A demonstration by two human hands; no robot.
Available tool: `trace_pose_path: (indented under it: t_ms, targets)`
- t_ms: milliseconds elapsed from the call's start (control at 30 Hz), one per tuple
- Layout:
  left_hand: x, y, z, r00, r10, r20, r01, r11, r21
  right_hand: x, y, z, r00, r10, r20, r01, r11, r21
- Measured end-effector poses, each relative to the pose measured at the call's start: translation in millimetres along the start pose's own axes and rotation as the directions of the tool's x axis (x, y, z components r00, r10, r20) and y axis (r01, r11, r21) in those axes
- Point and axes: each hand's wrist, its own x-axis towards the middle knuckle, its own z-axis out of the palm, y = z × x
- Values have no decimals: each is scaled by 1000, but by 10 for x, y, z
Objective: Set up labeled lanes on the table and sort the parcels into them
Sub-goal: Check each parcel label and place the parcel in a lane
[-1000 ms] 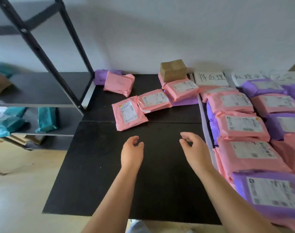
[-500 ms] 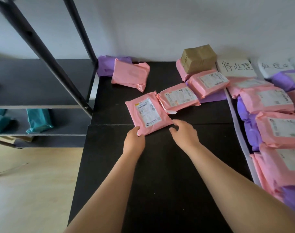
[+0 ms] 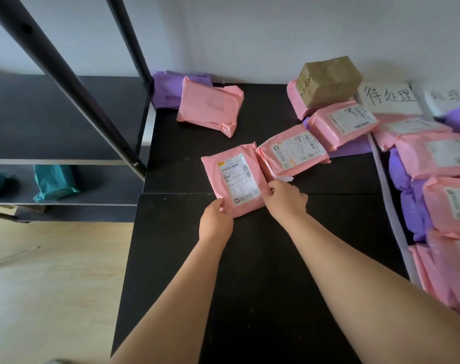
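From the head view, our left hand (image 3: 215, 219) and right hand (image 3: 286, 199) both grip one pink parcel (image 3: 234, 181) on the black table (image 3: 249, 285); four more pink parcels and one brown box (image 3: 328, 84) lie beyond.

Plastic mailers on a matt black table

The pink plastic mailer bag with a white paper label (image 3: 234, 179) is looking smooth and slightly shiny, wrinkling at its edges. The matt black wood-grain tabletop (image 3: 249, 285) is barely reflecting anything. The brown cardboard box wrapped in glossy tape (image 3: 328, 84) is catching light, and the black metal shelf post (image 3: 66, 82) is looking satin-smooth.
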Motion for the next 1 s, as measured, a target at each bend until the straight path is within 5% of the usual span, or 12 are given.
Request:
trace_pose_path:
  t_ms: [267, 567, 800, 1000]
  targets:
    - [-244, -34, -78, 971, -88, -223, 53, 986, -160, -148, -39, -38, 995, -81, -66, 84, 995, 46]
    - [-881, 179, -171, 920, -192, -341, 10, 883, -470, -784, 144, -531, 936, -287, -206, 339, 892, 299]
    - [-1612, 583, -84, 896, -60, -439, -227, 788, -573, -1388, 901, -1078, 896, -338, -288, 439, 773, 458]
    - [-2254, 933, 119, 878, 150, -455, -369, 818, -441, -1850, 1506, -1503, 831, -382, -404, 553, 645, 528]
